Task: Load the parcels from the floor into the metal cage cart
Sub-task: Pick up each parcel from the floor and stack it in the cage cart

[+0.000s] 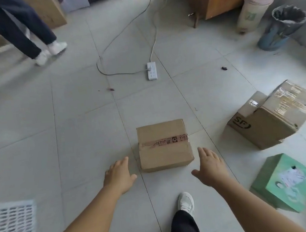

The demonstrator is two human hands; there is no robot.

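At the bottom left corner of the view, a white perforated crate (14, 228) shows only in part and is blurred, so its content cannot be told. Far behind it, a second person's legs (23, 32) in dark trousers and white shoes stand on the tiled floor (73, 133). A white power strip (152, 71) with its cable lies on the floor further back, near the middle.

The left hand (118, 175) reaches forward with straight fingers held together, just beside the left side of a taped brown parcel (164, 145); it holds nothing. This parcel sits closed on the floor in the middle, between both hands. The right hand (211, 167) is also spread and relaxed, near the right side of the parcel, and grips nothing. Whether either hand touches the cardboard is not clear.

To the right, two more brown parcels (273, 119) rest together, one leaning on the other. Near the right edge lies a green box (283, 182) with a paper label. At the far right corner stand a lidded bin (253, 11) and an open bucket (284, 26) with a dark liner.
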